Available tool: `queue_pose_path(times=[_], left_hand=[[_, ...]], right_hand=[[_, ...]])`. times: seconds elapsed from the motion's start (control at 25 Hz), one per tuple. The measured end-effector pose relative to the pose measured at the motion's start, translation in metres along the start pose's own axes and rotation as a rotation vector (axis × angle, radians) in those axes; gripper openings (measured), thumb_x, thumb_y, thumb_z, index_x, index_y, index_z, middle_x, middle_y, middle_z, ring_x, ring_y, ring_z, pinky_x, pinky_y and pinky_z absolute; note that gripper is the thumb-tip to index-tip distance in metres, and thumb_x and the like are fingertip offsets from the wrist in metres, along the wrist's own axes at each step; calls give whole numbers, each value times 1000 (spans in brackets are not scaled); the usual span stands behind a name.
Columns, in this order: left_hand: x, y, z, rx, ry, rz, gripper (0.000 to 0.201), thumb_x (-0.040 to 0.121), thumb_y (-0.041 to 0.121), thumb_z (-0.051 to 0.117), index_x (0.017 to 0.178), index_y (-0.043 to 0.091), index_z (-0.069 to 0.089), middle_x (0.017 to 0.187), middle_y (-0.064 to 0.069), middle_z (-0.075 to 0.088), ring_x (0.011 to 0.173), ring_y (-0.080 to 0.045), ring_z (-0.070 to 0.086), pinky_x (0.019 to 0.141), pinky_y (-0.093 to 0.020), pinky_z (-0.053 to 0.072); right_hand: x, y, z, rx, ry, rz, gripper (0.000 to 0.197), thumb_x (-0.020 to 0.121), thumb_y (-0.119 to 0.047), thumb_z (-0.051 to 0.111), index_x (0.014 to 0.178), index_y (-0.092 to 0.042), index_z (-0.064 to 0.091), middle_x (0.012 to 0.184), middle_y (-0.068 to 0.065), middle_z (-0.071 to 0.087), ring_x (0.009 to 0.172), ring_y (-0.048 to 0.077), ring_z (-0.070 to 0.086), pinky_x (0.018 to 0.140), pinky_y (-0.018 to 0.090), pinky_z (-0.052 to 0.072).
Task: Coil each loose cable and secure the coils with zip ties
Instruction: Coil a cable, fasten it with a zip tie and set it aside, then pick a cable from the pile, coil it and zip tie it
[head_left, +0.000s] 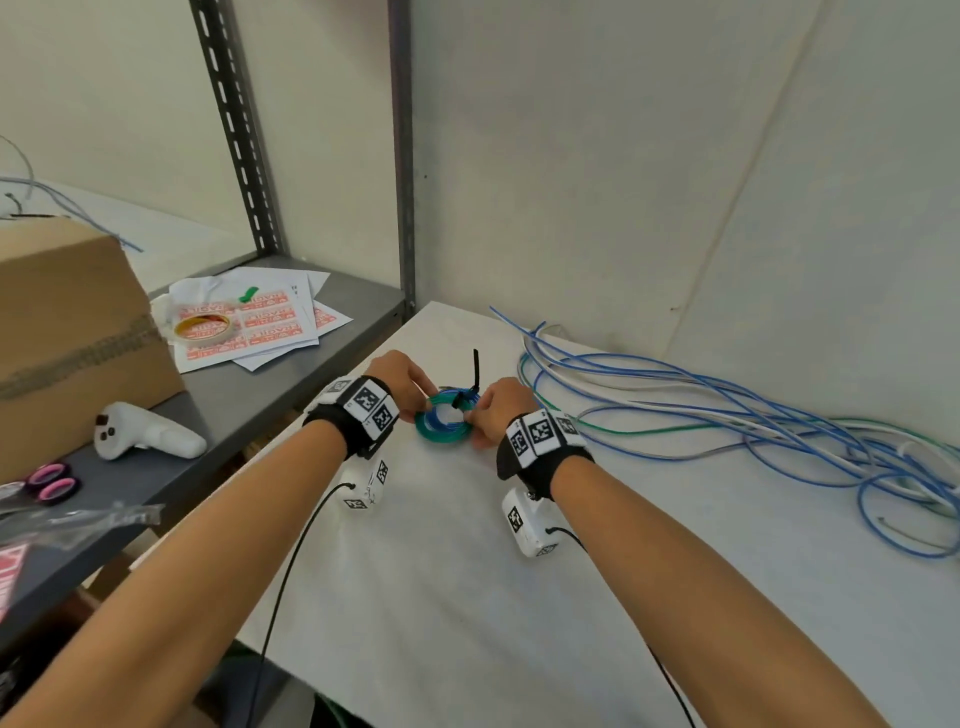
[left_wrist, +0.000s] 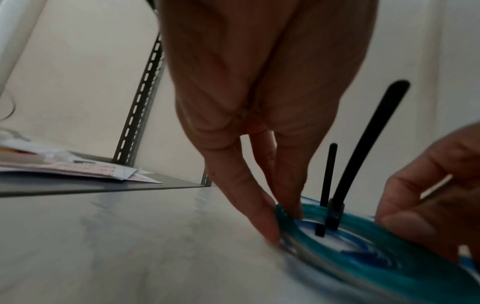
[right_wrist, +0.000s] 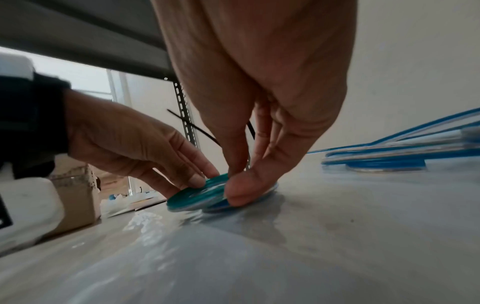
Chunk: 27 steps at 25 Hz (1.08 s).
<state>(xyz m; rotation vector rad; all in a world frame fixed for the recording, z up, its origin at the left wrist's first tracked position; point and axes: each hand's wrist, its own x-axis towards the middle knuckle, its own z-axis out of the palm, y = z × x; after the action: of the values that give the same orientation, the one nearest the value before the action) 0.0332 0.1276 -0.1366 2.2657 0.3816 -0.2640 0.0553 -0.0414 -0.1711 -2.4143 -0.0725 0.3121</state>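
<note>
Teal and blue thin cable, wound into a small flat coil (head_left: 444, 420), lay on the white table (head_left: 467, 597) between both hands. Its rim was pinched by the left hand (left_wrist: 249, 127) on one side and by the right hand (right_wrist: 259, 115) on the other. A black plastic zip tie (left_wrist: 335, 211) was looped round the windings, its tail standing upright. The coil was judged light and springy, likely to unwind if released, so it would best be held beside the tie. A tangle of loose blue and white cables (head_left: 753, 415) lay near the wall.
</note>
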Motion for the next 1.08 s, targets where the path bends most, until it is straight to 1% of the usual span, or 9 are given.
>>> queue_pose_path(times=[0.12, 0.28, 0.36, 0.48, 0.64, 0.72, 0.84, 1.0, 1.08], left_hand=[[5, 0, 10, 92, 46, 29, 16, 80, 1, 81, 87, 13, 74, 97, -14, 75, 86, -27, 75, 77, -37, 63], [3, -1, 11, 256, 62, 105, 18, 85, 10, 78, 103, 13, 75, 104, -10, 72, 92, -23, 70, 83, -36, 61], [1, 0, 5, 352, 145, 146, 15, 90, 16, 73, 104, 19, 73, 112, -8, 71, 95, -22, 68, 85, -35, 58], [-9, 16, -6, 345, 311, 188, 24, 88, 16, 63, 110, 23, 69, 119, -6, 68, 103, -27, 66, 91, -43, 56], [-39, 67, 5, 219, 541, 474, 25, 86, 12, 60, 111, 15, 65, 112, -7, 65, 102, -29, 61, 89, -43, 51], [-48, 96, 34, 208, 498, 622, 21, 84, 12, 61, 105, 14, 66, 106, -10, 66, 99, -31, 60, 86, -43, 49], [-39, 130, 96, 250, 271, 715, 16, 85, 17, 64, 101, 14, 67, 103, -10, 66, 101, -32, 61, 86, -42, 48], [-23, 170, 194, 394, -37, 727, 29, 88, 20, 65, 116, 13, 62, 120, -11, 61, 113, -32, 57, 94, -39, 46], [-20, 190, 236, 419, -114, 762, 38, 90, 22, 66, 126, 12, 57, 125, -13, 57, 116, -32, 55, 95, -37, 44]], right_hand=[[3, -4, 4, -155, 42, -22, 43, 78, -39, 84, 104, -8, 70, 101, 13, 74, 88, 28, 72, 76, 34, 59], [-6, -6, -1, -348, 38, -108, 41, 88, -39, 74, 112, -8, 62, 113, 14, 66, 99, 31, 66, 68, 33, 44], [-12, -6, -7, -389, 58, -150, 37, 94, -36, 68, 114, -7, 61, 115, 15, 65, 102, 34, 65, 70, 34, 45], [-22, -2, -27, -416, 101, -215, 30, 98, -31, 62, 112, -5, 63, 115, 17, 66, 101, 35, 65, 75, 36, 50], [-37, 25, -80, -533, 191, -234, 28, 100, -29, 56, 118, -8, 61, 122, 17, 63, 111, 36, 62, 82, 37, 49], [-44, 49, -109, -586, 241, -174, 29, 100, -27, 54, 122, -9, 59, 127, 17, 59, 117, 36, 59, 89, 39, 48], [-52, 97, -149, -657, 245, -43, 31, 100, -27, 57, 124, -8, 56, 130, 16, 58, 118, 37, 58, 91, 41, 47], [-73, 183, -206, -689, 271, 143, 32, 98, -21, 58, 127, -7, 56, 131, 17, 55, 120, 37, 57, 95, 44, 48], [-89, 226, -237, -677, 319, 232, 32, 97, -15, 56, 129, -8, 54, 131, 18, 52, 120, 38, 56, 95, 46, 48]])
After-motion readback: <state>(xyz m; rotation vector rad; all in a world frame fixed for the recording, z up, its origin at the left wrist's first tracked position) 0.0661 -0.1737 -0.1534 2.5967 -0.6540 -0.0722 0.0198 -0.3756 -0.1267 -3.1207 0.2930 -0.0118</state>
